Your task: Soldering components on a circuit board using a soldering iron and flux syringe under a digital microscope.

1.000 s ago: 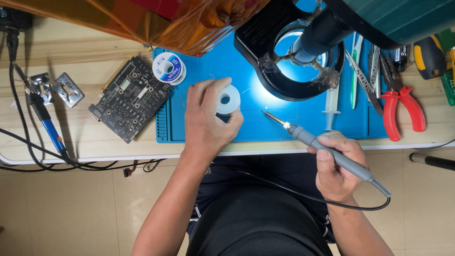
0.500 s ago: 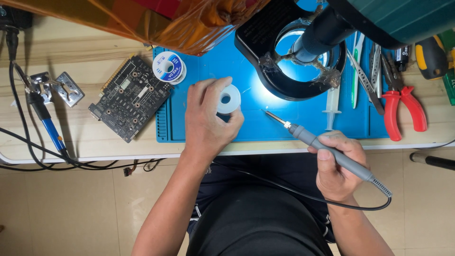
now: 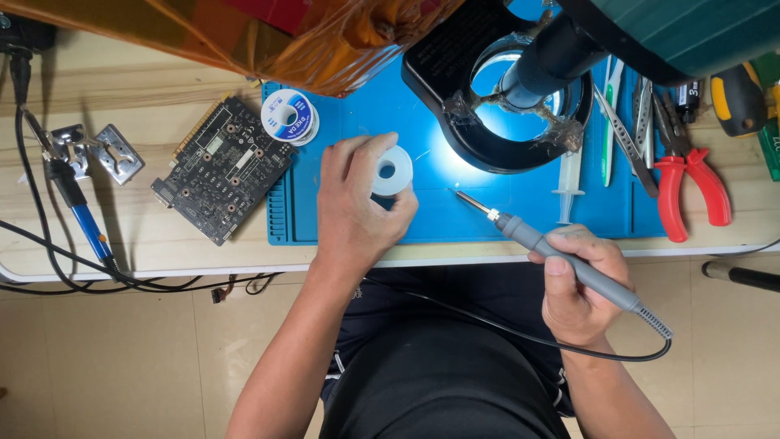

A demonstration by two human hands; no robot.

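Left hand point(image 3: 353, 207) closed around a small white spool point(image 3: 392, 171), likely solder wire or tape, held just above the blue silicone mat point(image 3: 455, 219) near its near edge; grip clamped on the spool's rim, fingers curled over it, hub hole showing. Right hand point(image 3: 578, 284) wrapped shut around the grey handle of a soldering iron point(image 3: 543, 244), pen-fashion, tip pointing far and left toward the spool yet apart from it, cord looping down over the lap.

Judged by looks: spool light, stiff at the flanges, easy to pinch by the rim or through the hub; wound material thin and prone to unravel if squeezed loosely. Iron light too, rigid, best taken at the grey sleeve well back from the metal tip, probably hot.

Around them on the worktop point(image 3: 162, 236): dark circuit board point(image 3: 223, 167) left of the mat, second spool with blue label point(image 3: 290, 116) at the mat's far left corner, black ring-lit magnifier point(image 3: 504, 106) far, plastic syringe point(image 3: 569, 183) just right of the lit patch, red-handled pliers point(image 3: 686, 179) and tweezers point(image 3: 626, 142) at right, blue-handled tool point(image 3: 81, 215) on cables at far left.
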